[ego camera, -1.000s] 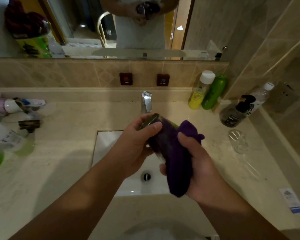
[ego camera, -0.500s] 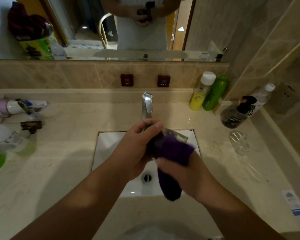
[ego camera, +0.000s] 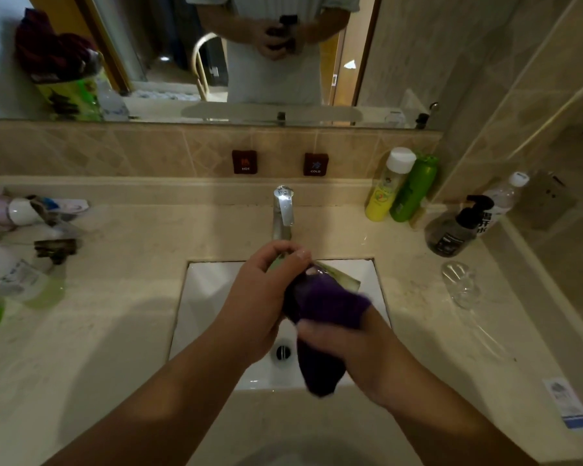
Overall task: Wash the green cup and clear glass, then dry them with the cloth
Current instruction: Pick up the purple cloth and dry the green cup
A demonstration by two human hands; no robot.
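Purple cloth (ego camera: pixel 323 307) stuffed inside green cup (ego camera: pixel 342 279); left hand (ego camera: pixel 260 297) clasps cup, right hand (ego camera: pixel 344 344) pinches cloth.

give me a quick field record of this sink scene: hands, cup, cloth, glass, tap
left hand: grips the green cup over the sink
right hand: holds the purple cloth against the cup
green cup: mostly hidden by cloth and hands
clear glass: on the counter, right of the sink, untouched
tap: no water visible
stage: drying the cup
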